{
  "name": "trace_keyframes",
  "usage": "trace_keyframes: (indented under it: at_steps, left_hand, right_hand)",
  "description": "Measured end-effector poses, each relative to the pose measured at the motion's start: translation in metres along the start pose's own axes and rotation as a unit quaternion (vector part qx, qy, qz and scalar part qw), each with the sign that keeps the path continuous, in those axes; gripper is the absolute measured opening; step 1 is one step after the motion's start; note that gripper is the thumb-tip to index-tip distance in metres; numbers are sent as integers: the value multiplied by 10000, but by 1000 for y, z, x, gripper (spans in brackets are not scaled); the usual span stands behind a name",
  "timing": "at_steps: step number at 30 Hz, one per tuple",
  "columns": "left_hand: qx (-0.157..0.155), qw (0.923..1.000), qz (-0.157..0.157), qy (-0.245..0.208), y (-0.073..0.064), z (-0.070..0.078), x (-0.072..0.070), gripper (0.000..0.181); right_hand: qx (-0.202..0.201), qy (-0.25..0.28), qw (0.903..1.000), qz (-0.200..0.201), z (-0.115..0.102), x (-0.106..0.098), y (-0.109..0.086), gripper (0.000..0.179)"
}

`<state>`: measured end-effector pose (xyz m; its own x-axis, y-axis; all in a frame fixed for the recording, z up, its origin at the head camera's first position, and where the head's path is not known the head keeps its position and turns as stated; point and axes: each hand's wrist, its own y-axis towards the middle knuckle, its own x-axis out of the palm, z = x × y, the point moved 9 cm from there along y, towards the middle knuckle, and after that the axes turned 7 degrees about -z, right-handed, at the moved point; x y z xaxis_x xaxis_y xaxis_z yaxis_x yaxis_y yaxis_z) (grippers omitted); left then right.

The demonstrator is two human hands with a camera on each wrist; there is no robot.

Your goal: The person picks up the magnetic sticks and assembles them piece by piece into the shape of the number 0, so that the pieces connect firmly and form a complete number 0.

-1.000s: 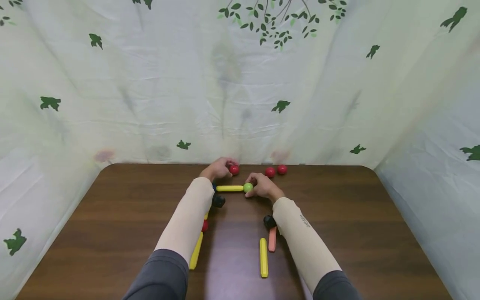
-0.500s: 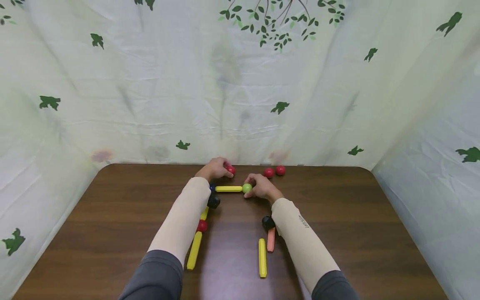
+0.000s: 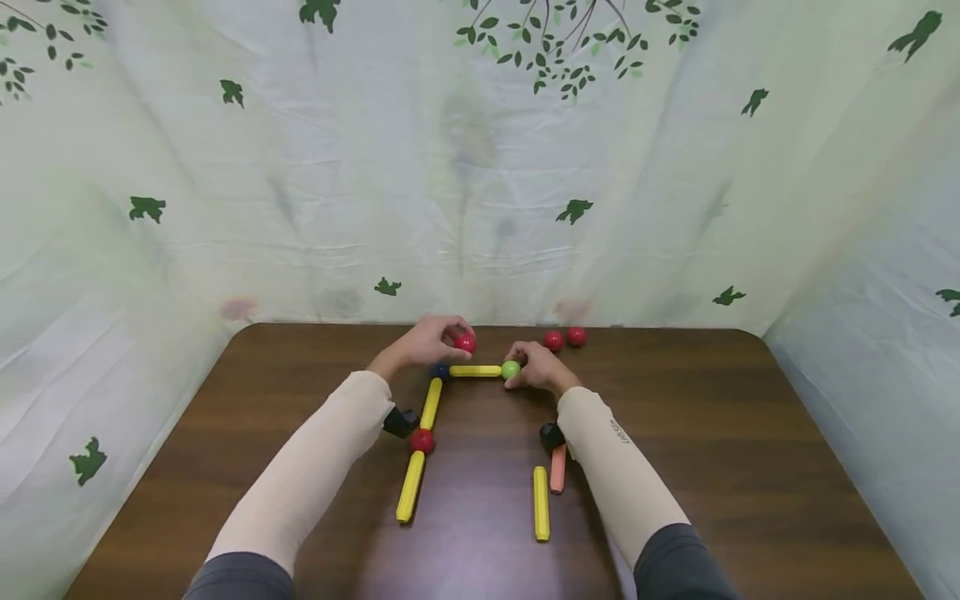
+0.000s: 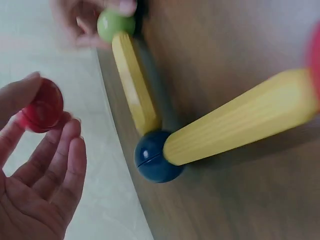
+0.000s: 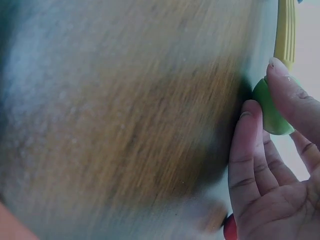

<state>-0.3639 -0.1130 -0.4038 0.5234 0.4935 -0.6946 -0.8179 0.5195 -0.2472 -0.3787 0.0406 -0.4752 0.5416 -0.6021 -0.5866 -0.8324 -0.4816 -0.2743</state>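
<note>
My left hand [image 3: 437, 340] pinches a red ball [image 4: 46, 106] between thumb and fingers, above the far part of the table. My right hand [image 3: 541, 368] grips a green ball [image 3: 511, 370] at the right end of a yellow stick [image 3: 476, 371]. That stick's other end meets a blue ball [image 4: 156, 157]. From the blue ball a second yellow stick [image 3: 431, 403] runs toward me to another red ball [image 3: 422, 440], followed by a third yellow stick [image 3: 410, 487]. In the left wrist view, the held red ball is apart from the blue one.
Two loose red balls [image 3: 564, 337] lie by the table's far edge, right of my right hand. A loose yellow stick [image 3: 542, 504] and a pink stick [image 3: 558, 469] lie nearer, by my right forearm. A patterned white cloth [image 3: 510, 167] hangs behind the table [image 3: 712, 450].
My left hand has taken the red ball from the far edge and moved it slightly nearer; its forearm has swung left, uncovering the blue ball and stick. The right hand stays on the green ball.
</note>
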Motion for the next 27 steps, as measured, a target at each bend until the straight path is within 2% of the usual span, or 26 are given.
trace_keyframes:
  at_steps: [4,7,10,12,17,24,27]
  left_hand:
    - [116,9965,-131,-818,-31,2,14,39]
    - [52,9846,-297,-1723,-54,-1,28,43]
    - [-58,9719,-376,-2322,-74,-5,40,44]
    - [-102,9668,-416,-2518,-86,-7,46,44]
    - [-254,9625,-450,-2663,-109,-9,57,46]
    - [-418,9350,-520,-3482,-139,-13,69,45]
    - [-469,9324,-503,-3548,-153,-17,72,45]
  right_hand:
    - [21,25,10000,-33,1,2,1,33]
    - [32,79,9999,-74,1,3,1,32]
    - [33,115,9999,-79,1,2,0,32]
    - [48,135,9999,-75,1,2,-1,32]
    - [39,97,9999,-62,-1,1,-1,32]
    - [15,147,9998,-125,-2,1,0,33]
    - [41,157,9998,-127,-3,2,0,34]
